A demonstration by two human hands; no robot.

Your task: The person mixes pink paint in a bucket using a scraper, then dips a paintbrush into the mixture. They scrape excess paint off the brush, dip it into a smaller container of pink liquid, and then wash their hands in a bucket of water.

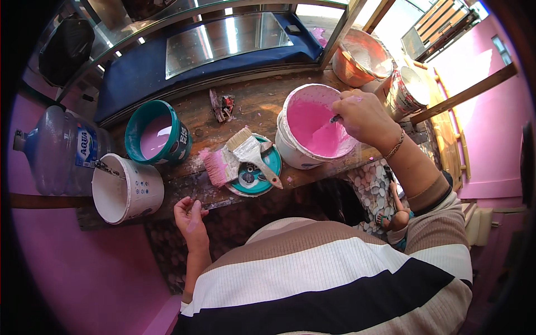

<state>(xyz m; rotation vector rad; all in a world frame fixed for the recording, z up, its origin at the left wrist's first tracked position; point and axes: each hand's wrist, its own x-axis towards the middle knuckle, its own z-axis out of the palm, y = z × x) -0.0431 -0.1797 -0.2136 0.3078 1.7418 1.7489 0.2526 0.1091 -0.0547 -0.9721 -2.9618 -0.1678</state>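
My right hand (357,117) grips a small handle over a white bucket (296,148) of bright pink paint; the tool's pale end (325,134) dips into the paint. My left hand (191,215), marked with pale pink, is held with loosely bent, separated fingers and nothing in it, beside the table's front edge. Between my hands, two paintbrushes, one white-handled (257,159), one with pink bristles (215,167), lie across a teal-and-white lid (254,181). A teal bucket (133,142) with pale pink paint and a white bucket (142,190) stand on the left of the wooden table (190,89).
A large clear bottle (56,145) lies far left. A blue board with glass (229,42) and small debris (222,105) are at the back. An orange bucket (347,72) and another bucket (399,97) stand back right. Another person's leg (397,218) shows below, right.
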